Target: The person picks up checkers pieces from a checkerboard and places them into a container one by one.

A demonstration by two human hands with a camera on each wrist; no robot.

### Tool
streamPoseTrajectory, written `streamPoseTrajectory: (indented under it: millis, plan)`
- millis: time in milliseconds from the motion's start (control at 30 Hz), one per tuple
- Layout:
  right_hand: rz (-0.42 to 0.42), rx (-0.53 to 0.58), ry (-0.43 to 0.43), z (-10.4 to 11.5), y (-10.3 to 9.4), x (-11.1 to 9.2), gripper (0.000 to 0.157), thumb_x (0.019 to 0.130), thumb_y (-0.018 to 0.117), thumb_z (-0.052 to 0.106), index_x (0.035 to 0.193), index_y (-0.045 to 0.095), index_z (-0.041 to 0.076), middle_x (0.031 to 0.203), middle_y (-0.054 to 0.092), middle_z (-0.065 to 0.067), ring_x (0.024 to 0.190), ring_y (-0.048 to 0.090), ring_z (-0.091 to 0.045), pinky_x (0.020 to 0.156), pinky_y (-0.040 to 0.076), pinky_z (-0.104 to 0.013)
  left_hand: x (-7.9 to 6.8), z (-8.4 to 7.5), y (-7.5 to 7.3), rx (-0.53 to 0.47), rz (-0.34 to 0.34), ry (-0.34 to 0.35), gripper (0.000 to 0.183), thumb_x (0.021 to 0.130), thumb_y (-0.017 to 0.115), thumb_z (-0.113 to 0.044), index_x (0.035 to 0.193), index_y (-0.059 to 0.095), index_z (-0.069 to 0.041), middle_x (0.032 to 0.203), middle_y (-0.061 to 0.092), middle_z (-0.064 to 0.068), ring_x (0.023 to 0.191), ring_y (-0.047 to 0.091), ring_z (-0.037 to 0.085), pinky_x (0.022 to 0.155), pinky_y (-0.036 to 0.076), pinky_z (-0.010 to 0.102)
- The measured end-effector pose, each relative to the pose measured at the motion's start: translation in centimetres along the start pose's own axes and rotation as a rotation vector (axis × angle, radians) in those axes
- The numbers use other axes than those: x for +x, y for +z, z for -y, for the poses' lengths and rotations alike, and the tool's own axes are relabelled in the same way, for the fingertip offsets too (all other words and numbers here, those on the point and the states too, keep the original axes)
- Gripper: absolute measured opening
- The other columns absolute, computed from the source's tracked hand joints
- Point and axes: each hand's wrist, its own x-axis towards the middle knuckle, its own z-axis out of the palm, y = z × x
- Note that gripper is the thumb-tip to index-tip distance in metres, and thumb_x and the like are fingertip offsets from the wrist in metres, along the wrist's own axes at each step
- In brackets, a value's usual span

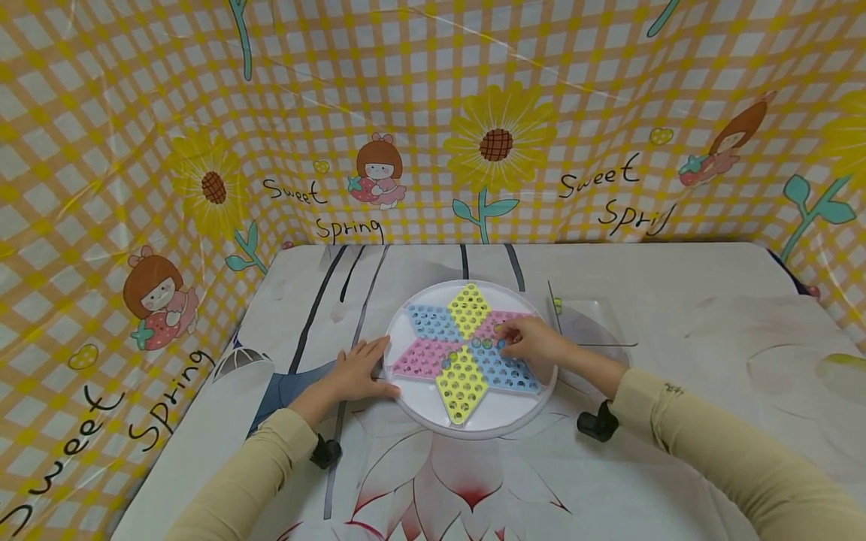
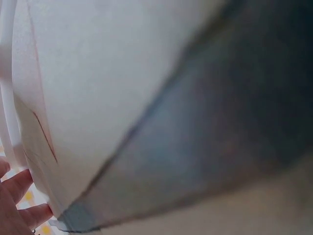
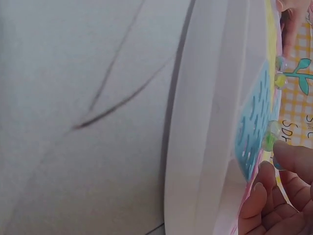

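Note:
A round white Chinese checkers board [image 1: 416,409] with a pink, yellow and blue star lies in the middle of the head view. My left hand [image 1: 358,372] rests at its left rim, fingers spread and thumb out. Over the right side of the star, my right hand [image 1: 534,342] pinches a small blue marble [image 3: 278,164] between thumb and finger. Right beside those fingertips sits a green marble [image 3: 269,141] near the blue point. Clear marbles with coloured cores [image 1: 476,343] line the star's centre. In the left wrist view only the left fingertips [image 2: 36,214] show, by the white rim.
A clear plastic tray [image 1: 598,309] stands behind the right forearm, with green-yellow marbles [image 1: 558,305] at its left side. The table [image 1: 676,278] wears a pale printed cover. A checked cloth [image 1: 419,83] hangs behind and to the sides.

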Motion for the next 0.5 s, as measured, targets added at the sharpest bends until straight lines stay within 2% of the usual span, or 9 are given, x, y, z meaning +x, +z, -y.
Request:
streamPoseTrajectory:
  millis: [233, 500]
  plan:
    - [0.006, 0.01, 0.0, 0.02, -0.65, 0.02, 0.02, 0.077, 0.068, 0.004, 0.096, 0.062, -0.001, 0.08, 0.055, -0.006, 0.072, 0.048, -0.016, 0.061, 0.043, -0.023, -0.07, -0.15, -0.06, -0.001, -0.001, -0.002, 0.099, 0.073, 0.068, -0.054, 0.147, 0.018, -0.01, 0.15, 0.022, 0.014, 0.137, 0.011, 0.043, 0.102, 0.006, 0.067]
    - [0.003, 0.048, 0.004, 0.18, -1.01, -0.11, 0.018, 0.079, 0.067, 0.004, 0.095, 0.061, -0.002, 0.078, 0.054, -0.005, 0.067, 0.047, -0.015, 0.055, 0.043, -0.022, -0.09, -0.21, -0.08, 0.008, -0.002, -0.004, 0.099, 0.073, 0.068, -0.054, 0.147, 0.018, -0.01, 0.15, 0.022, 0.014, 0.137, 0.011, 0.042, 0.102, 0.007, 0.067]
